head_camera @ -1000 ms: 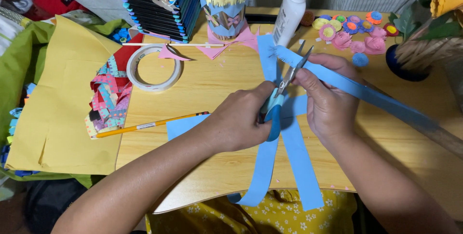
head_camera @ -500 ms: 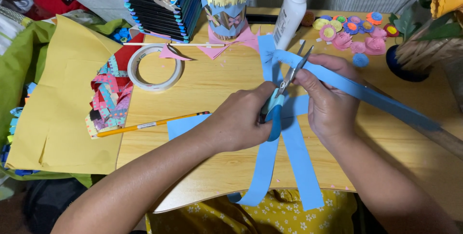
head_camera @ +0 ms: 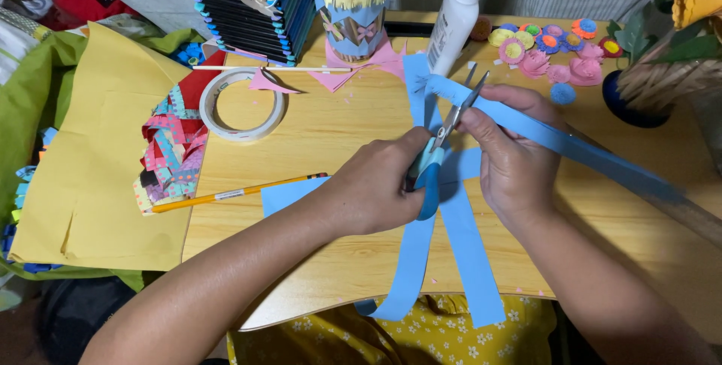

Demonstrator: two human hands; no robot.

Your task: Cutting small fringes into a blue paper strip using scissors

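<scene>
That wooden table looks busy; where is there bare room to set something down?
The table is bare between the tape roll, the pencil and the left hand. More bare wood lies near the front edge, left of the blue strips. The back is crowded: glue bottle, paper flowers, decorated cup. The right hand and scissors fill the middle.

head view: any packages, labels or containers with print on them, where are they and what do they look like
Glue bottle: upright at the table's far edge, white, orange cap.
Pencil: left of the hands, yellow, small white label strip.
Tape roll: left of centre, white ring, lying flat.
Paper cup: far centre, blue and yellow, holds paper feathers.
No screens or signs.
</scene>
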